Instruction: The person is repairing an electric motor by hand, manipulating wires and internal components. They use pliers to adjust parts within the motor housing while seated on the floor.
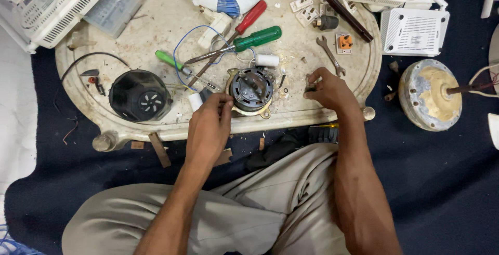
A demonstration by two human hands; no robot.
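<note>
Left hand (pixel 210 125) reaches forward, fingertips pinched at the edge of the round metal motor (pixel 251 89) near the front rim of the worn oval tabletop (pixel 156 21). Right hand (pixel 325 89), curled palm-down, pinches a small dark part (pixel 310 87) just right of the motor. Screwdrivers (pixel 249 41) lie behind.

A clear plastic case (pixel 113 8) (perhaps a parts box) lies flat at the tray's (pixel 156 21) upper left corner.
</note>
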